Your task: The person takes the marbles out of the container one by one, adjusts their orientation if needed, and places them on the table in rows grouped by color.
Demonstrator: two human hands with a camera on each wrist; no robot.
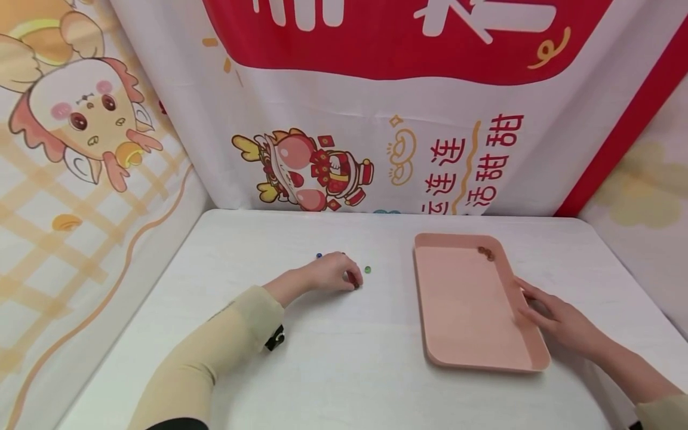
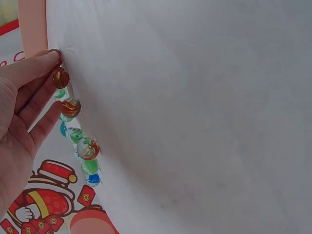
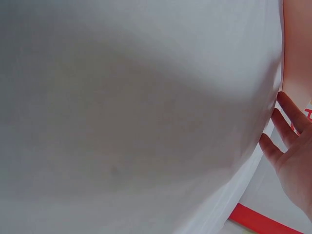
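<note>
My left hand (image 1: 334,273) pinches a brown glass marble (image 2: 56,56) between thumb and fingertips, low over the white table. Close by its other fingers lie two amber marbles, one the upper amber marble (image 2: 60,78) and one the lower amber marble (image 2: 70,107). A green marble (image 1: 368,269) sits just right of the hand, and a blue marble (image 1: 319,255) behind it. My right hand (image 1: 564,325) rests at the right side of a pink tray (image 1: 464,298), fingers extended and fingertips at the rim. Several brown marbles (image 1: 486,253) lie in the tray's far right corner.
More marbles, among them a clear red-and-green marble (image 2: 87,148) and a light green marble (image 2: 90,166), stand in a cluster on the white table (image 1: 344,370). Printed cloth (image 1: 333,107) hangs along the back edge and both sides.
</note>
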